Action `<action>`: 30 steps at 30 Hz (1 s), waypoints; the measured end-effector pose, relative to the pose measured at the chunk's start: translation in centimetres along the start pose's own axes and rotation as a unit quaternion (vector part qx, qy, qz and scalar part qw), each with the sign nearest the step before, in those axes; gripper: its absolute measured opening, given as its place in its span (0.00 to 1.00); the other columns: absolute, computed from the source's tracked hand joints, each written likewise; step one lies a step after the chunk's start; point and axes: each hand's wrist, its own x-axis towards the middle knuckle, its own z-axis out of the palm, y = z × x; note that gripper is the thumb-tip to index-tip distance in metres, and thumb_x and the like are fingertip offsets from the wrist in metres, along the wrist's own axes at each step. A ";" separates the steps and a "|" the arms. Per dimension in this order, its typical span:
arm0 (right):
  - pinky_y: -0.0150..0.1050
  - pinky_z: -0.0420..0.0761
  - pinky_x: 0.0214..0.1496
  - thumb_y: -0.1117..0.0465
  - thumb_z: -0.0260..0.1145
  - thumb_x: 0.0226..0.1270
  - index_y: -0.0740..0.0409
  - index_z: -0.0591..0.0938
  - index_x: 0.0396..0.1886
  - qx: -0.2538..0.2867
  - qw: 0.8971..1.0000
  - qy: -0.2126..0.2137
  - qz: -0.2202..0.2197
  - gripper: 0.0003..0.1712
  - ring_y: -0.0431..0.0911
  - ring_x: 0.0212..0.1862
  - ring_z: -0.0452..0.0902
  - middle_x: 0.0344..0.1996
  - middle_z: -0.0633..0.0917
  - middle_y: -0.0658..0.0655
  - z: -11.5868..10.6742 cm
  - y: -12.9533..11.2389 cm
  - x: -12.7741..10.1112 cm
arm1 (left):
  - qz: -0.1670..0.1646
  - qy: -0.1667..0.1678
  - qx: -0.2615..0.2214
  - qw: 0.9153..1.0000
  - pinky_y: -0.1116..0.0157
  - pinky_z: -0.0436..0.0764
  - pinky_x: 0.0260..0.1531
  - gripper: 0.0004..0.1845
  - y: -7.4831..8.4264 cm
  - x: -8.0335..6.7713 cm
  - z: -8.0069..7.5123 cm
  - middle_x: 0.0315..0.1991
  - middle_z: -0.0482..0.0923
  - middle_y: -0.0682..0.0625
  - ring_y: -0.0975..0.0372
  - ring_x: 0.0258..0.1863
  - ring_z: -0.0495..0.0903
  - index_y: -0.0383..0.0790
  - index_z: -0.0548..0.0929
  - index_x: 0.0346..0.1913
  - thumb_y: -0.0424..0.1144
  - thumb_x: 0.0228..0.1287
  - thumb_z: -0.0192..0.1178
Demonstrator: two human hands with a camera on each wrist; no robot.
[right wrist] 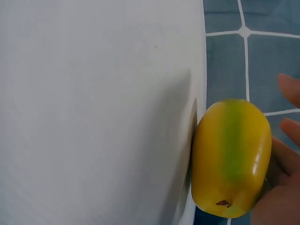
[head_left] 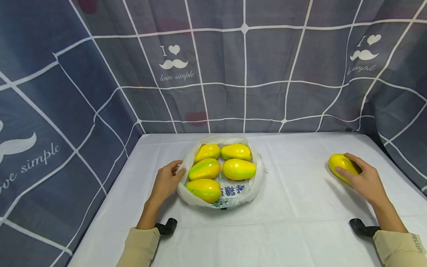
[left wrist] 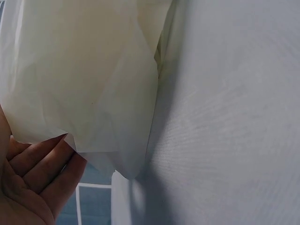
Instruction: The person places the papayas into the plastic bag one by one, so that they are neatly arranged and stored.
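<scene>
My left hand [head_left: 169, 178] is at the left side of a white plastic bag [head_left: 184, 193], its thumb and fingers pinching the rolled rim. In the left wrist view the translucent bag wall [left wrist: 84, 84] covers part of the fingers [left wrist: 49, 164]. Several yellow-green papayas [head_left: 238, 169] lie inside the bag, whose mouth is spread wide. Far to the right, my right hand [head_left: 365, 181] reaches over a single papaya [head_left: 339, 162], with thumb and fingers spread across it. The right wrist view shows this papaya [right wrist: 229, 159] on its side close against the cloth, some fingertips standing apart from it.
A white cloth covers the table [head_left: 277, 230]. Dark checked curtains [head_left: 220, 59] with white lines hang behind it and along both sides. Black wrist mounts [head_left: 166, 226] sit under both wrists, by the beige sleeves [head_left: 141, 244]. Blue print [head_left: 233, 190] shows on the bag's bottom.
</scene>
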 end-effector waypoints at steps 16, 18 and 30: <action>0.13 0.57 0.53 0.64 0.69 0.66 0.69 0.75 0.63 0.019 0.997 0.027 -0.075 0.28 0.18 0.49 0.60 0.51 0.74 0.30 -0.2 0.9 1.0 | 0.002 -0.003 0.007 1.000 0.51 0.79 0.49 0.20 0.0 0.0 0.0 0.49 0.83 0.40 0.50 0.47 0.82 0.36 0.79 0.62 0.40 0.71 0.60; 0.14 0.56 0.55 0.63 0.68 0.66 0.68 0.75 0.64 0.024 0.997 0.027 -0.066 0.28 0.18 0.50 0.60 0.51 0.73 0.28 -0.2 1.1 1.0 | 0.006 0.000 0.006 1.000 0.50 0.79 0.50 0.20 0.0 0.0 0.0 0.50 0.83 0.39 0.50 0.48 0.82 0.36 0.79 0.62 0.40 0.71 0.60; 0.11 0.56 0.53 0.66 0.63 0.70 0.65 0.74 0.66 0.005 0.998 0.018 -0.057 0.26 0.20 0.54 0.60 0.63 0.76 0.58 -0.1 1.3 0.7 | 0.014 0.005 0.002 1.000 0.50 0.79 0.50 0.19 -0.1 0.0 0.0 0.48 0.83 0.40 0.50 0.47 0.82 0.36 0.80 0.61 0.40 0.70 0.61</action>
